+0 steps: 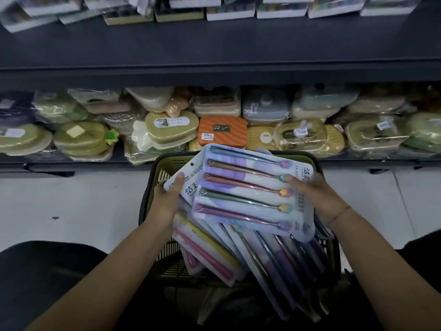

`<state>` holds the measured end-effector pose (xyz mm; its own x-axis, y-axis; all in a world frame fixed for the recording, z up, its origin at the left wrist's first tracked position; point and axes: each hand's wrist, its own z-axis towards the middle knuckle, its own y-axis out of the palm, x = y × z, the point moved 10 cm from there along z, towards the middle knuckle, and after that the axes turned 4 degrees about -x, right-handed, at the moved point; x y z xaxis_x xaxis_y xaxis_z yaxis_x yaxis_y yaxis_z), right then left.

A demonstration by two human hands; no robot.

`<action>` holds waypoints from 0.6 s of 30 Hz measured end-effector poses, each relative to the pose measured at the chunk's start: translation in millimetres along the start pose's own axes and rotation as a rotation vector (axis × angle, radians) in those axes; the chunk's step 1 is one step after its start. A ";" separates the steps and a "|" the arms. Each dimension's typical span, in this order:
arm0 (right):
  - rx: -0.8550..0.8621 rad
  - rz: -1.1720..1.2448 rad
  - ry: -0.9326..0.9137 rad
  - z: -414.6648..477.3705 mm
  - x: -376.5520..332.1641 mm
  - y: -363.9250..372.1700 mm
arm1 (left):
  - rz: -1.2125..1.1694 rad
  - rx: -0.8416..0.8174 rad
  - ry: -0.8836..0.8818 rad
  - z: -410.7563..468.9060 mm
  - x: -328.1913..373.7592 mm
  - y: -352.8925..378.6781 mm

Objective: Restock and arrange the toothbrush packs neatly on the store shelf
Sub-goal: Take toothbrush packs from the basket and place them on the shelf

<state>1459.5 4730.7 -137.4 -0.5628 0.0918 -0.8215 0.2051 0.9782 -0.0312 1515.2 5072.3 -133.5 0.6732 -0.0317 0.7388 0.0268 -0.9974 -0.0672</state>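
Both hands hold a small stack of toothbrush packs [248,192] just above the basket [164,163], so the step in hand looks like lifting stock out and squaring it before shelving. The left hand [168,199] grips the stack's left edge, thumb on top and fingers curled beneath. The right hand [317,199] clasps the right edge by the brush heads, thumb laid across the face. The top pack shows a row of coloured brushes lying crosswise, and the packs under it jut out askew on the left. More packs [214,254] lie jumbled inside the basket, under the held stack. Beyond the basket runs a shelf [47,164] crowded with wrapped soap boxes [300,134], an orange box [222,131] sitting right behind the basket's far rim. No free toothbrush spot shows, so where the stack belongs cannot be told. The next move likely calls for knocking the edges flush and keeping both grips firm, since glossy packs may slide apart when carried.
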 end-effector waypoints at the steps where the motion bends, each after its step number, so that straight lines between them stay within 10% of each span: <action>1: -0.044 0.040 0.006 -3.8 1.4 8.0 | -0.072 -0.022 -0.043 -5.8 -4.9 4.8; 11: 0.424 0.439 -0.015 -37.1 33.5 -57.9 | -0.303 -0.054 -0.211 -51.7 -50.8 26.6; 18: -0.179 -0.366 0.284 -39.0 22.4 -45.2 | -0.288 -0.088 -0.271 -69.9 -80.0 62.3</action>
<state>1406.4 4695.7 -132.1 -0.7731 -0.2411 -0.5867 -0.1738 0.9701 -0.1697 1411.4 5008.2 -149.9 0.8184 0.2562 0.5144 0.1870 -0.9651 0.1832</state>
